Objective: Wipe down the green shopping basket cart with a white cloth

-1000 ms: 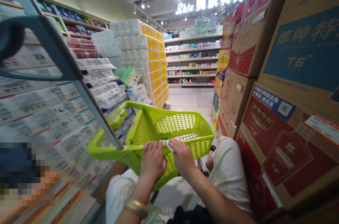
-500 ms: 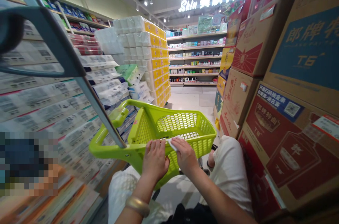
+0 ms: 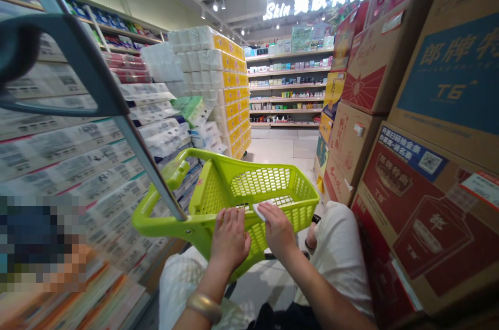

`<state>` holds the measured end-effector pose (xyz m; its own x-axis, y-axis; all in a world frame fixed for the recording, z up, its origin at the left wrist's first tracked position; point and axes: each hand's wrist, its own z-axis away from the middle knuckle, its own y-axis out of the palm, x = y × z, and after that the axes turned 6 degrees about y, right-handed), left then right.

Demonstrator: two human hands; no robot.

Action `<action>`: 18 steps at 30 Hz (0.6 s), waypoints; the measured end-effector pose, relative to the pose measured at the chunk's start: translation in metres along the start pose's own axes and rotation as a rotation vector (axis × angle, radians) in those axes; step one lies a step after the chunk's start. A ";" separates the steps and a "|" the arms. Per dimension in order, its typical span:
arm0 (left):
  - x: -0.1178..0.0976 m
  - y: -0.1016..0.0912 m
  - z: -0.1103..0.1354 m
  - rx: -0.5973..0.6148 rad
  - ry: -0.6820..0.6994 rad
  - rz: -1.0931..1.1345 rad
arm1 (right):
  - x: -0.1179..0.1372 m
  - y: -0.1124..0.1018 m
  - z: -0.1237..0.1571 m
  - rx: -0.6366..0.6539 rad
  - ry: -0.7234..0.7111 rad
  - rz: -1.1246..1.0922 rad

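Observation:
A lime-green shopping basket cart (image 3: 249, 171) with perforated walls stands in front of my knees, its inside showing no goods. My left hand (image 3: 231, 234) grips the near rim, fingers hooked over the top edge. A little to the right, my right hand (image 3: 278, 228) presses a folded white wipe (image 3: 262, 210) onto the same rim. Part of the wipe is hidden under the fingers. To the left of my left hand, a metal pole (image 3: 150, 169) with a dark grey handle (image 3: 78, 60) slants up from the cart's side.
Stacked white paper packs (image 3: 70, 158) line the left side. A tall stack of yellow-and-white tissue packs (image 3: 230, 91) stands farther ahead. Large cartons (image 3: 440, 205) rise close on my right. Shelves of small goods (image 3: 288, 83) cross the back, beyond the tiled aisle floor (image 3: 280, 145).
My right hand has slid a short way right along the rim with the wipe. My left hand stays on the rim, nearly in the same place.

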<state>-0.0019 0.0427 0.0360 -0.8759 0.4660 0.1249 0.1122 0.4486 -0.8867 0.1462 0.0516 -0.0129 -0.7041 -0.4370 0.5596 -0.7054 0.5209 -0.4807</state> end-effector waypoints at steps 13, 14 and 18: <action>-0.001 -0.001 0.000 0.007 0.011 0.008 | -0.008 -0.006 -0.004 -0.001 0.097 0.067; 0.000 0.000 0.000 0.005 0.010 0.010 | -0.008 -0.006 -0.004 -0.003 0.116 0.078; 0.000 0.003 0.000 0.000 -0.002 0.007 | 0.000 -0.001 -0.003 0.065 0.025 0.041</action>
<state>-0.0015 0.0443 0.0339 -0.8761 0.4675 0.1178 0.1181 0.4449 -0.8877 0.1475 0.0531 -0.0101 -0.7309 -0.3970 0.5551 -0.6803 0.4891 -0.5459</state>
